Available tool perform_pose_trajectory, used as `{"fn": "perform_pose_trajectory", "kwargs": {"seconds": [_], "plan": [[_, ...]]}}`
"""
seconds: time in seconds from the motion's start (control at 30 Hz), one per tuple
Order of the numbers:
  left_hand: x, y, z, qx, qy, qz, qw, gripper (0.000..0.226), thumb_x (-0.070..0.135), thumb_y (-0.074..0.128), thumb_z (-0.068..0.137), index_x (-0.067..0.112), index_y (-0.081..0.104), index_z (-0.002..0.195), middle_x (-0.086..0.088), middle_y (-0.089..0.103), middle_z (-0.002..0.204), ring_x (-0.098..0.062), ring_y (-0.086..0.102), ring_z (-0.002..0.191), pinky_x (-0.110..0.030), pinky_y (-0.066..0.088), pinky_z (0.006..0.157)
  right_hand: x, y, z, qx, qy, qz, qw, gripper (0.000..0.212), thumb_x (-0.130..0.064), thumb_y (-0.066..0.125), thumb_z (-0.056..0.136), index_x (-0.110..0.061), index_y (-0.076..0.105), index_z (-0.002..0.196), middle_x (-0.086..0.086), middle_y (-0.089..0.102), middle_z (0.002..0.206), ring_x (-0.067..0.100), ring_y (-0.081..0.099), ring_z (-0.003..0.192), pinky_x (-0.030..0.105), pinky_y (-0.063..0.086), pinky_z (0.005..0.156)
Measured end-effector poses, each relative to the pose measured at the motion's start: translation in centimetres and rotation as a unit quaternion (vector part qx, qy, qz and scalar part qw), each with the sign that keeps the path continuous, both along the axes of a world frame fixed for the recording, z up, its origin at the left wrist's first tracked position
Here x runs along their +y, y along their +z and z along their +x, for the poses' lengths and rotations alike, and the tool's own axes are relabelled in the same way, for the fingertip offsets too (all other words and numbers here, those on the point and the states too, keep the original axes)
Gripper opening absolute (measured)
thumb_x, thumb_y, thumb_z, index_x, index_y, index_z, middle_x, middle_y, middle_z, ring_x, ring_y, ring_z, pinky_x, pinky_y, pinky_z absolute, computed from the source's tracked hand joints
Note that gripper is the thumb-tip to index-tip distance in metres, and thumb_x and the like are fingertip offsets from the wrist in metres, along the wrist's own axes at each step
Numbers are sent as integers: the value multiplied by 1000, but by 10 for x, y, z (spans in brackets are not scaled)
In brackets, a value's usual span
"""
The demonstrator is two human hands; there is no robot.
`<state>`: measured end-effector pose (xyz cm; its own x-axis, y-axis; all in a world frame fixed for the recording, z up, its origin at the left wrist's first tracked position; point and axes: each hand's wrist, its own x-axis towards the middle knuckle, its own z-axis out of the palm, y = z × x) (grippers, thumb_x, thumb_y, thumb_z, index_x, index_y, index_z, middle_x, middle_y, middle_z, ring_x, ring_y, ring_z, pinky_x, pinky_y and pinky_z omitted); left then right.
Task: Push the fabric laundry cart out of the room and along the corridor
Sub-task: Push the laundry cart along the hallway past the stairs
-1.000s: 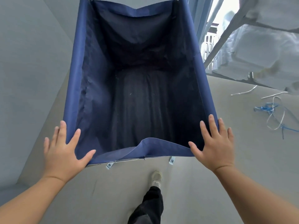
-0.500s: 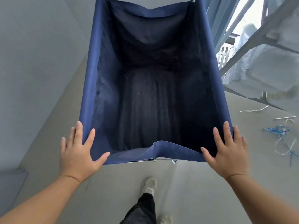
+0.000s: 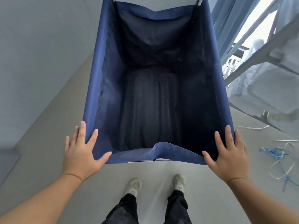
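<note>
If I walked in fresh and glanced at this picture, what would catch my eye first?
A big dark-blue fabric cart fills the middle, open and empty inside. The left hand and right hand rest flat, fingers spread, on its two near corners. On the floor at the right lies a tangle of blue and white straps, under a rack of white bundles.

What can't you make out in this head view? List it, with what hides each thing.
- Wheels and frame of the laundry cart: hidden beneath its blue fabric bag, head view.
- Cart's far end: cut off by the top edge.
- Palms of the left hand and right hand: only their backs show; fingers spread flat on the near corners.
- Corridor ahead: blocked by the cart.
- Blue and white straps on the floor: partly cut off by the right edge.
</note>
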<state>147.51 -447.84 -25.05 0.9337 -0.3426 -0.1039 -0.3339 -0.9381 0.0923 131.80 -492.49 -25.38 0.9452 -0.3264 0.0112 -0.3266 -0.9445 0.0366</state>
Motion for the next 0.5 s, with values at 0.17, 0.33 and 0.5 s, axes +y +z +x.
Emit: {"fn": "perform_pose_trajectory", "kwargs": {"seconds": [0.17,0.33,0.5], "plan": [[-22,3,-27,15,28,-30,999,95,76,45,76,6,57,139,-18,13,167,-50,39,140,-66,48,93,-27,3,-11,8,20,30,999,76,-59,47,84,-5,58,136,22,38,155,50,36,139,60,45,94],[-51,1,-55,9,48,-31,998,99,84,34,80,7,58,138,-15,12,168,-51,46,132,-64,50,89,-59,10,-22,30,35,44,998,77,-59,46,84,-5,58,137,22,40,155,50,37,139,59,48,92],[-74,-3,-88,0,68,-29,997,95,79,43,77,6,59,135,-14,11,169,-49,47,126,-65,49,88,-87,16,-35,58,52,47,996,80,-60,44,83,-3,58,137,24,40,154,51,36,139,60,48,94]]}}
